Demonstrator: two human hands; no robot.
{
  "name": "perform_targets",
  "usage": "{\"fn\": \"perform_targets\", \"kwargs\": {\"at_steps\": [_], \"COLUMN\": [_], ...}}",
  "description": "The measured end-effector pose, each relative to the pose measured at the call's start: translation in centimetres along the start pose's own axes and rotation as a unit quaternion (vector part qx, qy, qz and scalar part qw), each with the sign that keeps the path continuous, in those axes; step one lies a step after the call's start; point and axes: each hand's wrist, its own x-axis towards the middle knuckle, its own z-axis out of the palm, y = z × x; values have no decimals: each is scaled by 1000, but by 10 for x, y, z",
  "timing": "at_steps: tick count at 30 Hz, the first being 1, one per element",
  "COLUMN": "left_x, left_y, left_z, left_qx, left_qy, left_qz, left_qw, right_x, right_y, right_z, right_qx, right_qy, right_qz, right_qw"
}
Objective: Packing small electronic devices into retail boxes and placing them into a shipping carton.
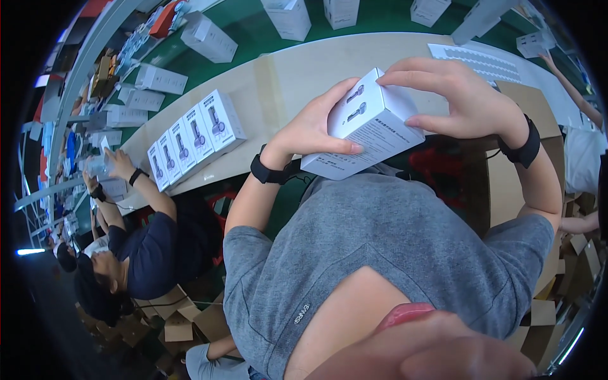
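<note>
A white printed cardboard box (367, 136) is held tilted in front of my chest, above the table's near edge. Small pictures of a device mark one face, and lines of print cover another. My left hand (310, 123) is closed round its left side, thumb across the printed face. At the opposite end, my right hand (459, 98) has its fingers bent over the upper corner and its thumb at the lower one. Both wrists wear black bands. Left of my hands, a row of several similar boxes (197, 133) lies on the tan table (272, 82).
A sheet with rows of labels (478, 63) lies at the table's far right. Beside my right arm stands an open brown carton (506, 196). More white boxes (285, 18) sit on the green belt (244, 25) beyond. A co-worker (149, 253) works at the left.
</note>
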Motion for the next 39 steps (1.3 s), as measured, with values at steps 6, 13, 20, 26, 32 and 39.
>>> {"fn": "perform_targets", "kwargs": {"at_steps": [6, 13, 20, 26, 32, 39], "left_x": [-13, -14, -18, -8, -10, 18], "left_y": [-2, 1, -21, -60, -78, -79], "left_z": [-4, 5, -14, -11, -3, 24], "left_qx": [-17, 32, -23, -84, 35, 187], "left_qy": [0, -65, -139, -100, -56, 71], "left_qz": [-21, -56, -87, -49, -59, -287], "left_qw": [1000, 996, 986, 990, 996, 937], "right_x": [10, 5, -19, -15, 5, 19], "right_y": [-11, -22, 0, 9, 52, 117], "right_z": [10, 37, 33, 77, 123, 132], "right_qx": [-35, 1, 153, 106, 480, 309], "right_qy": [-17, -74, -70, 80, 135, 216], "right_qz": [19, 69, 105, 64, 211, 178], "right_qw": [999, 995, 980, 989, 841, 909]}}
